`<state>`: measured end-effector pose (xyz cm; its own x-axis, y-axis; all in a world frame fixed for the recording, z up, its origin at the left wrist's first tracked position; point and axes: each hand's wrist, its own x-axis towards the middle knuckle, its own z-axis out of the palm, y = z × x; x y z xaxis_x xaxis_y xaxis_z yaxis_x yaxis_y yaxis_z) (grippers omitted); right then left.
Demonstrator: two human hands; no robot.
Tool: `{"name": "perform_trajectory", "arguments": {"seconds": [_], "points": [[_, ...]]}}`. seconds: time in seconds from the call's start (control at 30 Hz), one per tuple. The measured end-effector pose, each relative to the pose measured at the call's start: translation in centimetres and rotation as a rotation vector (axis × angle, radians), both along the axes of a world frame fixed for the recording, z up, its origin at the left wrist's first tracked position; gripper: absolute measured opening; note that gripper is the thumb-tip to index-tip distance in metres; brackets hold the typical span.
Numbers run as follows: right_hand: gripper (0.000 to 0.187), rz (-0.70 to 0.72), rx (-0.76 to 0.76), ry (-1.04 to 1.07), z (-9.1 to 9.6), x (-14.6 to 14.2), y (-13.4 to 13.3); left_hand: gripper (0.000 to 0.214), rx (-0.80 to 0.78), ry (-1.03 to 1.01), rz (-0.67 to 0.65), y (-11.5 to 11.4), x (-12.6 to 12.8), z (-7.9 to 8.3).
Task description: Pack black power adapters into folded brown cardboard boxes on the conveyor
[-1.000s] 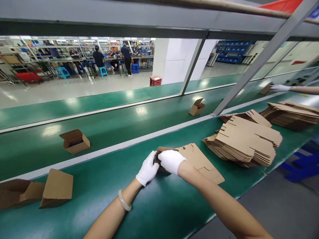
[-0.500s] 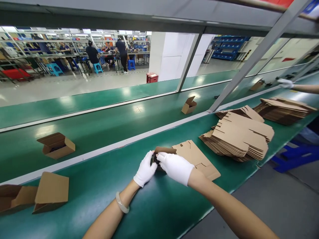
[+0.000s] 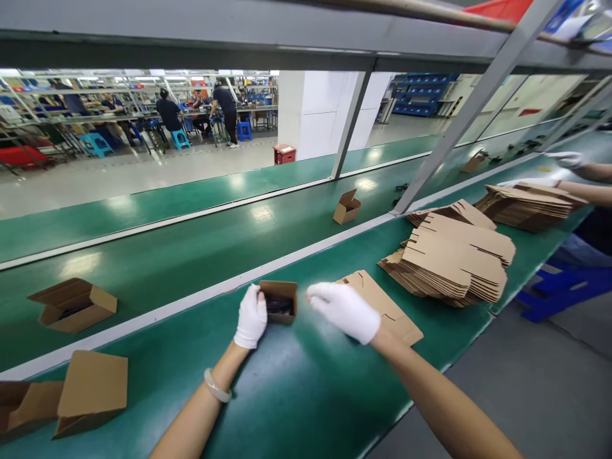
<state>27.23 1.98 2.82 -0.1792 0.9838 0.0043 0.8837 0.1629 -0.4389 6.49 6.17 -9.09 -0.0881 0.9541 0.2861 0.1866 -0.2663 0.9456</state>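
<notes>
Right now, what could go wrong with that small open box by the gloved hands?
1. Only the left hand holds the small open box; with its top open, the dark item inside might spill if it tips.
2. The right hand hovers open above a flat blank; the uneven stack of blanks beside it sits near the green bench edge and could slide off if bumped.

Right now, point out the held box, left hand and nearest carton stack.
held box (image 3: pixel 279 299), head view, its mouth
left hand (image 3: pixel 251 317), head view, glove back
nearest carton stack (image 3: pixel 454 261), head view, top sheet
</notes>
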Motion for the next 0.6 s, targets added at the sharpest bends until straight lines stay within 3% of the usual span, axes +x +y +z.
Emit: {"name": "perform_trajectory", "arguments": {"seconds": [0.1,0.17,0.33,0.47,0.6], "points": [[0.036,-0.303,-0.08,-0.149,-0.1,5.0,1.8,0.01,0.001,0.009,0.188,3.8,-3.8,1.1],[0.043,-0.486,-0.3,-0.322,-1.2,8.1,3.6,0.009,-0.026,0.04,0.323,6.5,-6.4,2.0],[0.044,-0.551,-0.461,-0.372,-3.5,11.5,5.6,0.012,-0.152,0.131,0.497,10.9,-11.4,3.8],[0.042,-0.586,-0.465,-0.39,-2.8,11.4,5.2,0.026,-0.208,0.162,0.547,10.8,-13.0,4.8],[0.046,-0.609,-0.432,-0.393,-0.7,9.9,4.2,0.058,-0.13,0.173,0.612,7.6,-11.2,5.9]]}}
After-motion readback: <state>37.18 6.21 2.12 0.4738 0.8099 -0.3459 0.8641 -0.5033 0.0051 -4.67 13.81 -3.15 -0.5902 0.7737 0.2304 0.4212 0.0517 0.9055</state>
